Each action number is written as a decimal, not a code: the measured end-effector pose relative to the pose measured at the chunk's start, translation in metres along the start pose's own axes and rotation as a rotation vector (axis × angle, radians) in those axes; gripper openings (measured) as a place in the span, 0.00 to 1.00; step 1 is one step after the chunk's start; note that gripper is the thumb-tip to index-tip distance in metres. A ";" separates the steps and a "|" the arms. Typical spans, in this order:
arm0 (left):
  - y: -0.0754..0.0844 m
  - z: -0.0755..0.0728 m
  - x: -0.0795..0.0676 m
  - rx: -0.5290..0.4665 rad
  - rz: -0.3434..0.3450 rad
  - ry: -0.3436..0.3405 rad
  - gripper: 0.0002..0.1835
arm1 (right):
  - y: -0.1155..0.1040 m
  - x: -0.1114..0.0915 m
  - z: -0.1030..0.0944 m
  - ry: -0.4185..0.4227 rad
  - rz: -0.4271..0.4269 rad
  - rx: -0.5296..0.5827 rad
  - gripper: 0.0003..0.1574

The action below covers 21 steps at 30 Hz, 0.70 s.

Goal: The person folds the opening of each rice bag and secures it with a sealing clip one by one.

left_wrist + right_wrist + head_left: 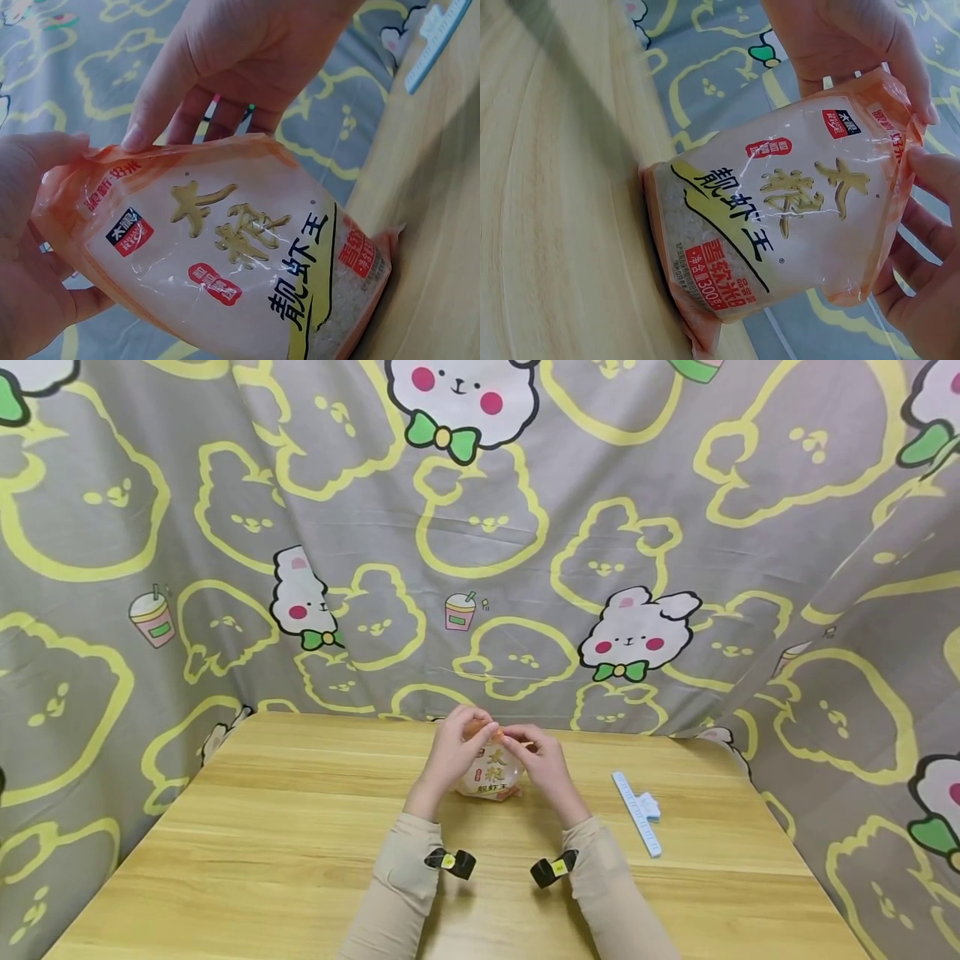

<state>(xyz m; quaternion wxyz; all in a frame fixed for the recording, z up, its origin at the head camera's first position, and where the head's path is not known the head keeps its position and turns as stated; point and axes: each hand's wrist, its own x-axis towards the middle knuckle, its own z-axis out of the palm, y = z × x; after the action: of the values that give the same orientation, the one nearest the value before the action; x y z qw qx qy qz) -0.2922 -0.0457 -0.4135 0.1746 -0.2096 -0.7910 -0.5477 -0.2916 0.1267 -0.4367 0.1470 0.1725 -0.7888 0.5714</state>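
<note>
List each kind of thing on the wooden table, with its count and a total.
Rice bag, gripped at its top by the left hand and right hand: 1
Blue-white sealing clip: 1
Total: 2

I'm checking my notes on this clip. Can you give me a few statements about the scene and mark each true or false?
1. Both hands pinch the top of the orange-edged clear plastic bag of white rice. True: the left hand and the right hand grip its upper edge.
2. The bag lies flat on the table. False: it stands upright on the light wooden table.
3. A long white and pale blue plastic sealing clip lies to the right of the hands. True.
4. The right hand holds the clip. False: the clip lies untouched on the table.
</note>
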 end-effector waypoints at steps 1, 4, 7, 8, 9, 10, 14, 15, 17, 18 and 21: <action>0.000 0.000 0.000 0.004 0.003 -0.003 0.06 | 0.000 0.000 0.000 0.001 0.006 -0.003 0.12; -0.001 0.000 0.000 0.018 0.009 -0.016 0.05 | 0.001 0.000 0.001 0.005 0.009 -0.015 0.10; -0.001 -0.001 0.000 0.036 0.018 -0.025 0.05 | 0.001 0.000 0.001 0.007 -0.005 -0.028 0.09; -0.001 -0.001 0.000 0.042 0.021 -0.027 0.05 | 0.001 0.000 0.002 0.008 -0.011 -0.032 0.09; -0.001 -0.002 -0.001 0.046 0.026 -0.028 0.05 | 0.000 0.000 0.002 0.010 -0.018 -0.033 0.09; -0.001 -0.002 -0.001 0.054 0.030 -0.027 0.05 | 0.000 0.000 0.002 0.010 -0.023 -0.032 0.09; 0.000 -0.003 -0.001 0.076 0.058 -0.020 0.05 | -0.002 0.000 0.002 0.013 -0.049 -0.041 0.09; 0.000 -0.003 -0.001 0.077 0.064 -0.020 0.05 | -0.002 0.000 0.002 0.013 -0.057 -0.047 0.09; 0.001 -0.004 -0.001 0.078 0.071 -0.021 0.05 | -0.003 0.000 0.002 0.015 -0.070 -0.061 0.08; 0.001 -0.004 0.000 0.077 0.072 -0.023 0.05 | -0.003 0.000 0.002 0.015 -0.073 -0.068 0.08; 0.002 -0.004 0.000 0.089 0.084 -0.024 0.05 | -0.003 0.000 0.002 0.015 -0.071 -0.075 0.08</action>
<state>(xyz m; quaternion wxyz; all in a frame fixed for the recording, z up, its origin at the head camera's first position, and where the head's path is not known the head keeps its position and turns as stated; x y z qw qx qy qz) -0.2909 -0.0484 -0.4102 0.1970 -0.2411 -0.8070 -0.5019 -0.2902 0.1239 -0.4346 0.1796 0.1904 -0.8019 0.5370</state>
